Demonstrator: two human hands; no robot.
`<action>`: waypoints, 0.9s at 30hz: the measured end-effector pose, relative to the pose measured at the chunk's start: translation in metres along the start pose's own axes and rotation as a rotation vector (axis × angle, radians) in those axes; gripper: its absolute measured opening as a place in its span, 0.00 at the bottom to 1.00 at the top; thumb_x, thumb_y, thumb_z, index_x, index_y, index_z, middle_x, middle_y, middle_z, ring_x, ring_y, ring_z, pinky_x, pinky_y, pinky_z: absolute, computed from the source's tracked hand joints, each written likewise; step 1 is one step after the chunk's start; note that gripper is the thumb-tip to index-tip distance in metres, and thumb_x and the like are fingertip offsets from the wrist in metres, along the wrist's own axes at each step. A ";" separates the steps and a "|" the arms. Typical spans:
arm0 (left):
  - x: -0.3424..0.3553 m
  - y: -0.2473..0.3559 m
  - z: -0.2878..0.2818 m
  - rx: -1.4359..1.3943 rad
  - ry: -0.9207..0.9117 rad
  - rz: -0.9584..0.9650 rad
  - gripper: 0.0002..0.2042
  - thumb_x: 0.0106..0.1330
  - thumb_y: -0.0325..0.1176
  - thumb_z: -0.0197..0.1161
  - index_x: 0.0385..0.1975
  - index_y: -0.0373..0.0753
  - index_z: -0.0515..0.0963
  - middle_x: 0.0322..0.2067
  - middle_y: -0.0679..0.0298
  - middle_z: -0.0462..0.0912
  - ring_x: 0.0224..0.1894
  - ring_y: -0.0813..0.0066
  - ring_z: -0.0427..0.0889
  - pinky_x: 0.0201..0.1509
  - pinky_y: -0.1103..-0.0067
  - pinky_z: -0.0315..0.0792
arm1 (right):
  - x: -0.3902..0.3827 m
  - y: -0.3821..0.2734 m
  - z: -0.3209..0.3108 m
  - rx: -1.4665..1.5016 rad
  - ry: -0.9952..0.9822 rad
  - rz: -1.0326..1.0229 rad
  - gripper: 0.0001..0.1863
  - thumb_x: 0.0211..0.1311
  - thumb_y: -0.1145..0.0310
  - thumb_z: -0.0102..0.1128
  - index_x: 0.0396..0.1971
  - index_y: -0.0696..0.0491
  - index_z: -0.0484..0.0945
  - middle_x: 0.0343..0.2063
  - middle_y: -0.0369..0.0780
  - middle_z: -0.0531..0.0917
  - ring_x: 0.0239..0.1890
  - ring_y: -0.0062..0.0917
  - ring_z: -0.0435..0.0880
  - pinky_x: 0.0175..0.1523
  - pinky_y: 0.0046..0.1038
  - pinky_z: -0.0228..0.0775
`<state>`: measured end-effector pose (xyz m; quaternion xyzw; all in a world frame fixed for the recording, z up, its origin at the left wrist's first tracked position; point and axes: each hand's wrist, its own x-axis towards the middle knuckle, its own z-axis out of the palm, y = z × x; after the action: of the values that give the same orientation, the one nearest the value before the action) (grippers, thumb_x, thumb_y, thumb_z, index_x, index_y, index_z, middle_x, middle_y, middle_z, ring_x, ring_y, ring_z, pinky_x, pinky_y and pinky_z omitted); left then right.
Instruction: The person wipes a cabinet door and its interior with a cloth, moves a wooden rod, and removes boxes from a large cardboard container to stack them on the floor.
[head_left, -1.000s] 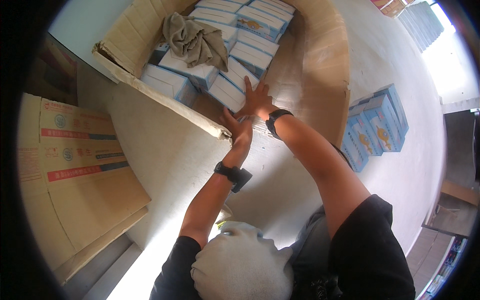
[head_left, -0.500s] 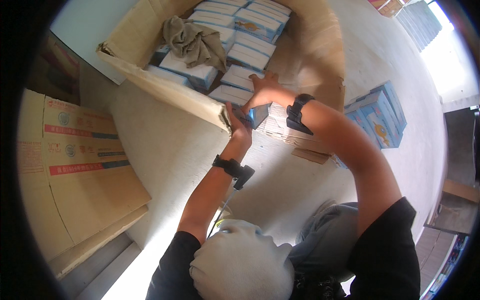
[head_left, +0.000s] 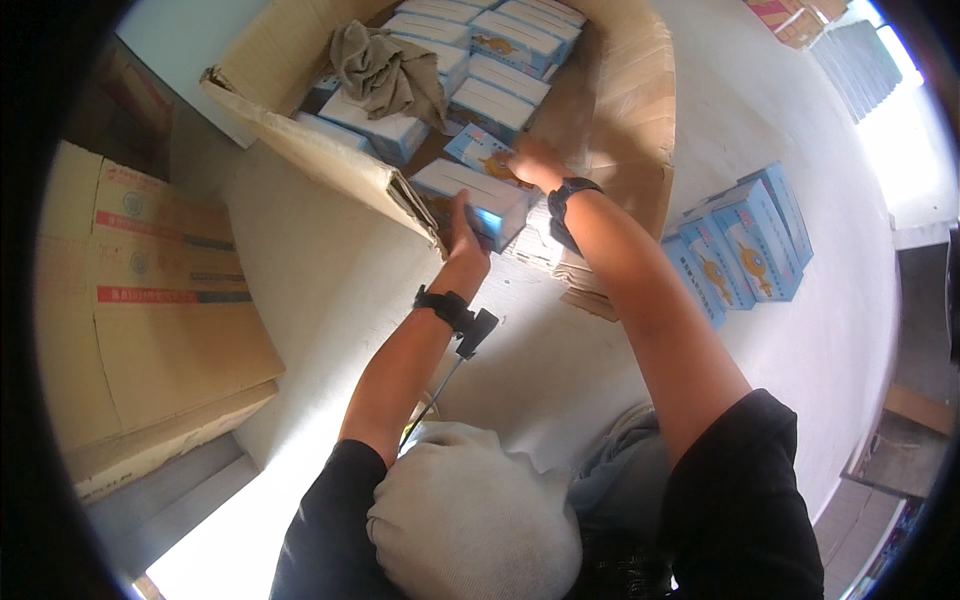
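My left hand (head_left: 466,238) is closed around the near end of a light blue carton (head_left: 468,196), gripping it at the edge of the large open cardboard box (head_left: 640,110); the carton lies inside the box, just behind the near flap (head_left: 320,160), tilted slightly against its neighbours. My right hand (head_left: 535,162) rests on top of a second blue carton (head_left: 482,152) just beyond the first, fingers spread flat on its upper face and pressing rather than clamping; whether the fingers curl over its far edge I cannot tell. Both wrists carry a black band, and a thin cable runs from the left band down toward my body. Further rows of the same cartons (head_left: 515,35) fill the far part of the box, with a crumpled grey-brown cloth (head_left: 385,70) lying over them on the left side. Outside the box, to my right, a group of blue cartons (head_left: 745,245) stands on the pale floor (head_left: 320,300), well apart from both hands. A flattened cardboard box (head_left: 150,290) lies on my left
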<state>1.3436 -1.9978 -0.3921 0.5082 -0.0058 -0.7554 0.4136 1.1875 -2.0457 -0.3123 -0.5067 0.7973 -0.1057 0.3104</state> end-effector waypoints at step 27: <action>0.003 -0.027 -0.014 0.580 0.234 0.361 0.39 0.43 0.38 0.77 0.55 0.41 0.60 0.45 0.59 0.75 0.42 0.66 0.77 0.38 0.70 0.73 | -0.016 -0.032 0.020 -0.301 0.123 -0.144 0.41 0.40 0.66 0.70 0.57 0.62 0.62 0.47 0.53 0.76 0.51 0.45 0.77 0.54 0.41 0.71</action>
<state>1.3370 -1.9759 -0.4125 0.6782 -0.2623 -0.5739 0.3766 1.2283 -2.0440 -0.3068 -0.5957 0.7834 -0.0377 0.1732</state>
